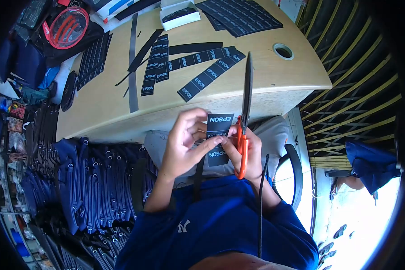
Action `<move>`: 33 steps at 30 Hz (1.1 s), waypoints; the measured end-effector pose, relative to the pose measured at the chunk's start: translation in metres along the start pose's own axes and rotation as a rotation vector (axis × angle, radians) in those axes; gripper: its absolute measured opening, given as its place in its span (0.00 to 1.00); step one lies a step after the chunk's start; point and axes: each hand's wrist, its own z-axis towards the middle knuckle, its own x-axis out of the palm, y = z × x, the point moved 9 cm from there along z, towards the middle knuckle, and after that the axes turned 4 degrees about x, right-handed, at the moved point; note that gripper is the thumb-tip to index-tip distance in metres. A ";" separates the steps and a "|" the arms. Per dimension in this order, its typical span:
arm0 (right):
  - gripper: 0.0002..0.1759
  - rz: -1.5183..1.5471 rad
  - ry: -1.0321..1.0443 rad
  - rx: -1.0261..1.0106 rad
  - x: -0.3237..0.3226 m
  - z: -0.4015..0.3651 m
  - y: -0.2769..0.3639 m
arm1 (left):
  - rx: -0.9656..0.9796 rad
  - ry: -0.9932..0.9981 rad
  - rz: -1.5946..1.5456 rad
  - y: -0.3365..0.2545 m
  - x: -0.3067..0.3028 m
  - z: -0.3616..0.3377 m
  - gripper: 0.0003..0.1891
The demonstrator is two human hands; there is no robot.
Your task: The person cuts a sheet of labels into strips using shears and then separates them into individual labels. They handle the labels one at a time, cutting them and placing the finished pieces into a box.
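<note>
In front of my chest I hold a short black label strip point(219, 118) printed with white EPSON words. The thumb and fingers of my left hand point(186, 146) pinch it from the left side. My right hand point(253, 153) has orange-handled scissors point(243, 155) hooked on it, with the dark blades pointing up and looking closed. The fingertips of that hand also touch the right edge of the strip. On the table ahead lie several more EPSON label strips point(198, 83), some overlapping.
The wooden table point(108, 108) carries uncut label sheets point(243, 18), an open white box point(180, 20) and a round cable hole point(283, 51). Many dark blue straps point(83, 180) hang at the left. A folding metal gate point(351, 81) stands on the right.
</note>
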 end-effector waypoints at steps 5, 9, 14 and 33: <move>0.07 -0.003 0.045 0.015 0.009 -0.004 -0.008 | 0.029 0.000 0.232 -0.001 -0.009 -0.014 0.30; 0.07 -0.017 0.034 0.000 0.011 -0.004 -0.007 | 0.141 -0.160 0.055 -0.012 -0.014 -0.022 0.30; 0.07 -0.016 0.026 0.049 0.012 -0.005 -0.013 | 0.195 -0.139 0.192 -0.004 -0.015 -0.028 0.25; 0.33 -0.474 0.768 0.326 -0.017 -0.071 -0.050 | -0.225 0.418 0.414 -0.003 -0.047 -0.016 0.33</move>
